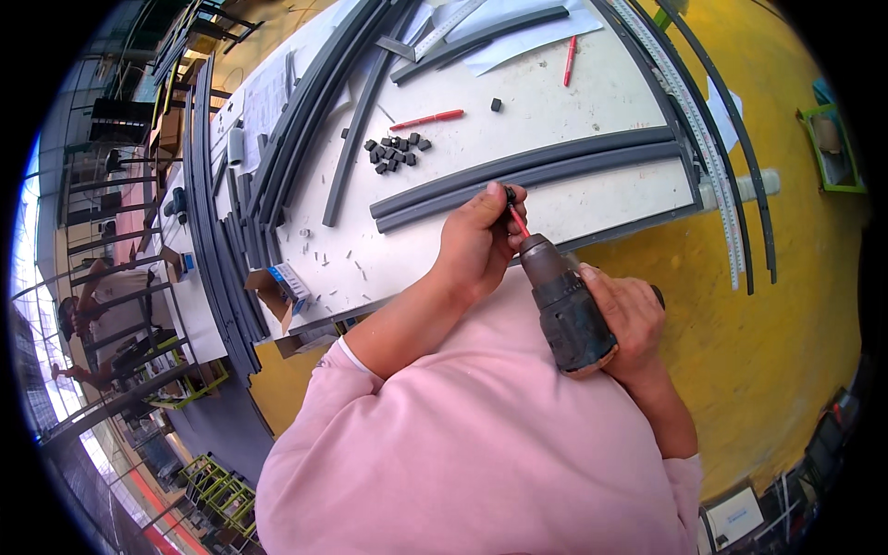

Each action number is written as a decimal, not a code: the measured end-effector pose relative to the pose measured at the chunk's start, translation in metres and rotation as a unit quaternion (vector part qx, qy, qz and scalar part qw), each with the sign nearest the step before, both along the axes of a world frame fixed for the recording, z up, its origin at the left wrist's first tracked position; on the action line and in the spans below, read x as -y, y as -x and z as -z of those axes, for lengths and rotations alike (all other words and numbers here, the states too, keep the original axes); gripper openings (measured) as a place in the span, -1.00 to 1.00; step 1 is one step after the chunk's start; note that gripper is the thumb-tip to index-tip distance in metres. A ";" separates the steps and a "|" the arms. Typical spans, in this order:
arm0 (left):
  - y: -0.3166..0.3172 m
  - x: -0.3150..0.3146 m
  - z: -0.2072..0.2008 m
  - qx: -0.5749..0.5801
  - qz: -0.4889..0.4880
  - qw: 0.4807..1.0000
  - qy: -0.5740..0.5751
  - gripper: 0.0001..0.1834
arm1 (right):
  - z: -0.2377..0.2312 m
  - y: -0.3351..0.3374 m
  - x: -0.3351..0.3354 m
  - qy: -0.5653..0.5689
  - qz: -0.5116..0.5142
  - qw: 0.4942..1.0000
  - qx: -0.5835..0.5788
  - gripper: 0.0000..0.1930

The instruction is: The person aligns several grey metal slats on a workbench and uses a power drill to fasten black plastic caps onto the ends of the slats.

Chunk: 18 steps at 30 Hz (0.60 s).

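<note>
My right hand [629, 314] is wrapped round a black cordless drill [566, 310], held in front of my chest at the table's near edge. A red bit [519, 223] sticks out of its chuck toward my left hand [481, 240]. Between the fingertips of that hand is a small black block [510, 196], and the bit's tip meets it or lies right beside it; the fingers partly hide the contact. Just beyond my hands, two grey bars [536, 176] lie side by side on the white table [610, 199].
A cluster of small black blocks [396, 153] lies left of centre, with one block [497, 105] apart. Red pens [426, 120], a metal square [435, 37] and papers lie farther back. Long grey bars [319, 111] fill the left. An open small box [277, 291] stands near scattered screws [359, 269].
</note>
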<state>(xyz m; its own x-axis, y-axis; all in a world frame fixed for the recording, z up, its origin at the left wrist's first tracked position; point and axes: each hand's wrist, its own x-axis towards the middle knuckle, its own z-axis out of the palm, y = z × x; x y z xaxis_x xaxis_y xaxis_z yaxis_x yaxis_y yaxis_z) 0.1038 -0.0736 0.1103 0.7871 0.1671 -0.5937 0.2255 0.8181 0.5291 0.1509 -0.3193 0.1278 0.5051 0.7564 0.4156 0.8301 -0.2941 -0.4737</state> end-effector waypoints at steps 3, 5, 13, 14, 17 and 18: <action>-0.001 -0.009 0.003 0.010 0.048 0.999 -0.007 -0.56 | 0.001 -0.006 0.001 -0.004 -0.009 1.000 -0.018 -0.47; -0.003 -0.018 -0.002 0.015 0.055 0.998 -0.033 -0.53 | 0.001 -0.008 0.002 -0.020 -0.013 0.999 -0.032 -0.44; 0.038 -0.077 0.100 -0.071 0.213 0.458 -0.860 -0.72 | 0.008 -0.004 0.021 -0.069 0.056 0.993 -0.078 -0.30; 0.041 -0.074 0.102 -0.080 0.196 0.463 -0.861 -0.71 | 0.013 -0.004 0.029 -0.062 0.050 0.993 -0.086 -0.19; 0.041 -0.069 0.101 -0.112 0.175 0.482 -0.851 -0.69 | 0.018 0.000 0.036 -0.028 0.060 0.991 -0.114 -0.16; 0.040 -0.068 0.098 -0.124 0.172 0.491 -0.845 -0.69 | 0.019 0.003 0.039 -0.013 0.062 0.991 -0.117 -0.15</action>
<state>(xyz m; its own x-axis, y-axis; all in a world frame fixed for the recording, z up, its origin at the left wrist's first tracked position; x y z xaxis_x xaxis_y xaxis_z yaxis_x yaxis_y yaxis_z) 0.0640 -0.0056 0.0122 0.8799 0.4688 0.0782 0.4258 -0.8507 0.3083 0.1481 -0.3584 0.1087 0.6777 0.6737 0.2948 0.6554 -0.3715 -0.6576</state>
